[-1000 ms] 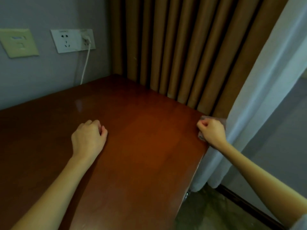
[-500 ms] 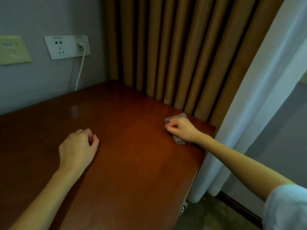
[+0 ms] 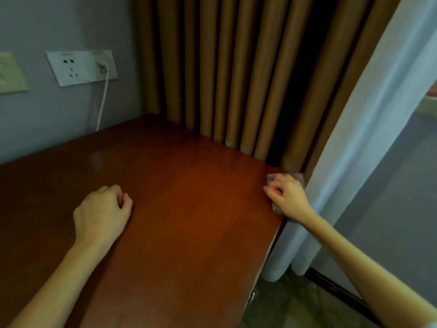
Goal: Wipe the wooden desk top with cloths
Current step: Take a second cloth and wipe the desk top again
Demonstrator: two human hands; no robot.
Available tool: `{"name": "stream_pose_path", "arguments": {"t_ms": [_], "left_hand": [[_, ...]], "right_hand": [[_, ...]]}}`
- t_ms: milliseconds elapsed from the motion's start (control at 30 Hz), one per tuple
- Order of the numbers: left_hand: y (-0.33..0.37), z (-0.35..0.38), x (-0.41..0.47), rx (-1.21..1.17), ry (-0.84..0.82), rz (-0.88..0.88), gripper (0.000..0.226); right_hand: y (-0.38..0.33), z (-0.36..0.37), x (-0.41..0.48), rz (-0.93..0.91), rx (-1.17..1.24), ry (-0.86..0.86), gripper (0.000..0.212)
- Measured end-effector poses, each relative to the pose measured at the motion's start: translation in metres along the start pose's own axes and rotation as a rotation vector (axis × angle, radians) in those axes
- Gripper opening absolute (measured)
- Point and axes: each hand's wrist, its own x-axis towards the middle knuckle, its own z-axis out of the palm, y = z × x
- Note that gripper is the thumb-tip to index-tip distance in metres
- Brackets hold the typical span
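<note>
The reddish-brown wooden desk top (image 3: 189,221) fills the lower left of the head view. My right hand (image 3: 287,197) presses a small pinkish-grey cloth (image 3: 298,178) flat at the desk's far right corner, by the curtains; most of the cloth is hidden under the hand. My left hand (image 3: 101,214) rests on the desk at centre left as a loose fist with its fingers curled. I see no cloth in it.
Brown pleated curtains (image 3: 236,79) hang along the desk's back right edge, with a pale sheer curtain (image 3: 354,150) at the right corner. A wall socket (image 3: 81,67) holds a white cable (image 3: 102,100) that drops behind the desk. Floor (image 3: 295,304) shows beyond the desk's right edge.
My right hand slid the cloth left along the back edge, then back right to the desk's corner. My left hand stayed in place as a fist.
</note>
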Motion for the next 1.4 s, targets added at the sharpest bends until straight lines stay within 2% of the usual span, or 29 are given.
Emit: {"name": "stream_pose_path", "arguments": {"t_ms": [133,233,333,467,533,633,733,833,1000,1133,1200,1300,1333,1400], "left_hand": [[-0.001,0.002,0.000,0.011,0.005,-0.012,0.028],[-0.001,0.001,-0.001,-0.011,0.011,-0.021,0.027],[-0.003,-0.001,-0.003,-0.037,0.011,-0.034,0.026],[-0.004,-0.002,-0.008,-0.065,0.009,-0.031,0.024],[-0.003,-0.003,-0.009,-0.059,0.005,-0.035,0.025],[0.000,-0.005,-0.011,-0.057,0.007,-0.040,0.024],[0.001,-0.009,-0.012,-0.082,0.000,-0.053,0.024],[0.002,-0.015,-0.015,-0.125,-0.002,-0.074,0.024],[0.000,-0.034,-0.040,-0.143,-0.020,-0.038,0.023],[-0.019,-0.056,-0.072,-0.087,-0.028,-0.023,0.024],[-0.037,-0.068,-0.089,-0.067,-0.027,-0.042,0.024],[-0.067,-0.085,-0.114,-0.003,-0.017,-0.089,0.023],[-0.076,-0.091,-0.121,0.018,-0.016,-0.106,0.023],[-0.091,-0.103,-0.137,0.042,-0.024,-0.139,0.023]], "right_hand": [[-0.069,0.010,-0.016,-0.311,0.114,-0.271,0.041],[-0.092,0.022,0.003,-0.379,0.100,-0.330,0.033],[-0.084,0.036,0.027,-0.248,-0.059,-0.248,0.026],[-0.027,0.024,0.044,0.137,-0.330,-0.168,0.030],[0.002,0.011,0.040,0.266,-0.354,-0.166,0.028],[0.011,0.001,0.024,0.300,-0.289,-0.169,0.027],[-0.022,0.002,0.002,0.219,-0.285,-0.153,0.037],[-0.087,0.004,-0.035,0.020,-0.228,-0.200,0.045],[-0.223,0.002,-0.101,-0.311,-0.065,-0.351,0.027],[-0.334,0.009,-0.164,-0.737,0.180,-0.406,0.023],[-0.364,0.006,-0.187,-0.860,0.296,-0.444,0.020],[-0.349,0.003,-0.174,-0.912,0.350,-0.474,0.017],[-0.329,0.006,-0.157,-0.871,0.319,-0.457,0.015],[-0.273,0.015,-0.108,-0.646,0.160,-0.385,0.021]]}}
